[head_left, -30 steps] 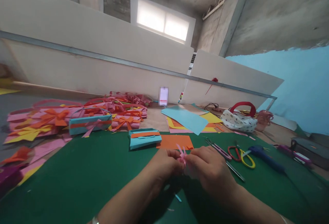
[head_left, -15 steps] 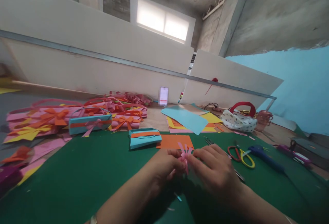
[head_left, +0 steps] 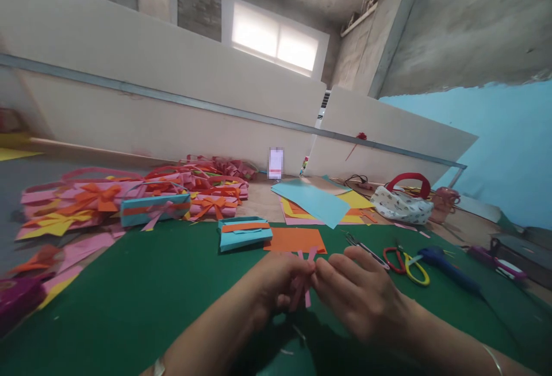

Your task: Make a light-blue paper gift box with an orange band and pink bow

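Note:
My left hand [head_left: 280, 284] is closed on a small pink paper bow [head_left: 301, 292], whose strips stick out above and below the fingers. Close against it, my right hand [head_left: 357, 290] has its fingertips pinched together at the bow's right side; its fingers hide part of the bow. Just beyond the hands lies an orange paper sheet [head_left: 295, 240]. To its left a blue paper bag [head_left: 244, 234] with an orange band rests on the green mat [head_left: 150, 284].
Red-and-yellow scissors [head_left: 405, 265] and a blue glue gun [head_left: 451, 269] lie at the right. Pink paper bags [head_left: 103, 192] are heaped at the left. Coloured paper sheets [head_left: 314, 200], a white pouch [head_left: 401, 203] and a pinkish mug [head_left: 445, 200] are at the back.
The pink bow has turned in my fingers, its fanned strips now largely covered. My right fingertips have closed in against the left ones. The view has shifted slightly.

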Demonstrator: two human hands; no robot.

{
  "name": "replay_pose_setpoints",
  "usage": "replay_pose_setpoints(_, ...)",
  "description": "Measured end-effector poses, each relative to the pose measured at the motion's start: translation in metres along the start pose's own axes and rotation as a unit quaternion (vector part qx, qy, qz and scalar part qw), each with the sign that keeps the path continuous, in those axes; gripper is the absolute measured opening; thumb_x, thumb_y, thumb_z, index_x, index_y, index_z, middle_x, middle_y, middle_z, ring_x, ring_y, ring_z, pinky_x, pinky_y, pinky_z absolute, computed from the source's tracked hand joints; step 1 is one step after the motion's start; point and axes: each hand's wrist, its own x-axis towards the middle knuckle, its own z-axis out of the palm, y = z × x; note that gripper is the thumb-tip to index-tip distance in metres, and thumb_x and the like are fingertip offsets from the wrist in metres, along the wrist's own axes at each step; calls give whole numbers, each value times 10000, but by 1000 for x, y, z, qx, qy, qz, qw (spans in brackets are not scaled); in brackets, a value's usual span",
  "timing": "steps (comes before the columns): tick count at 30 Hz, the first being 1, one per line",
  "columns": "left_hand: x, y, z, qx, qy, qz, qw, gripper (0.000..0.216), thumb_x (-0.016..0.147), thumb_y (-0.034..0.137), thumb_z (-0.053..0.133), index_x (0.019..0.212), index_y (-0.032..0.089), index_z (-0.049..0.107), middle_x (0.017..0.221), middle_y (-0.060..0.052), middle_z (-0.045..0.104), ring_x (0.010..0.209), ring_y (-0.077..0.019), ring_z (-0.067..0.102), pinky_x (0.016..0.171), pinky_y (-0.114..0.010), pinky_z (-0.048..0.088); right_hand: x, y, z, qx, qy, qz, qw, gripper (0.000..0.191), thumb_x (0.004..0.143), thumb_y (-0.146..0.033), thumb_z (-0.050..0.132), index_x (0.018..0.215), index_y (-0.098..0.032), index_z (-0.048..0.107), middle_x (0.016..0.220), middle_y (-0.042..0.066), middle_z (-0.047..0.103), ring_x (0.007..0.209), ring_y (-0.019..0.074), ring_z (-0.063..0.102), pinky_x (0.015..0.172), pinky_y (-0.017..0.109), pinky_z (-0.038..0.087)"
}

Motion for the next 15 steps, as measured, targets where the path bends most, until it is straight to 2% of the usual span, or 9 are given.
replay_pose_setpoints(3,-1,3,0,-21,21,-17,999,40,588,138,553,562,130,524,441,26,461,407,-67,391,416,-181,233,5,1,-3,-4,1,-20,1000,116,791,-122,537,850,-111,636,836,82,661,684,171,524,606,343,371)
replay_pose_setpoints(7,-3,8,0,-66,39,-6,997,59,627,156,557,589,130,520,459,39,457,401,-50,379,414,-173,239,5,2,-11,-26,10,-35,999,323,845,-156,479,1154,-115,564,1005,110,662,825,209,564,703,384,409)
replay_pose_setpoints(9,-4,9,1,-84,41,2,996,107,660,211,594,631,120,544,479,34,479,421,-55,408,425,-172,273,1,4,-11,-11,41,24,999,341,846,-136,491,1182,-124,547,1040,109,654,877,211,573,740,387,422)
replay_pose_setpoints(12,-7,10,2,-104,22,4,994,159,674,249,648,707,109,581,518,24,528,463,-66,459,468,-175,339,-11,8,-7,34,105,164,980,339,827,-80,511,1154,-147,570,983,99,656,881,191,588,725,339,463)
replay_pose_setpoints(15,-9,10,4,-112,2,7,994,196,672,256,682,778,112,603,624,-4,597,535,-83,521,515,-181,388,-23,11,-3,111,92,284,948,340,819,-90,516,1138,-193,575,969,76,637,797,152,607,675,279,505)
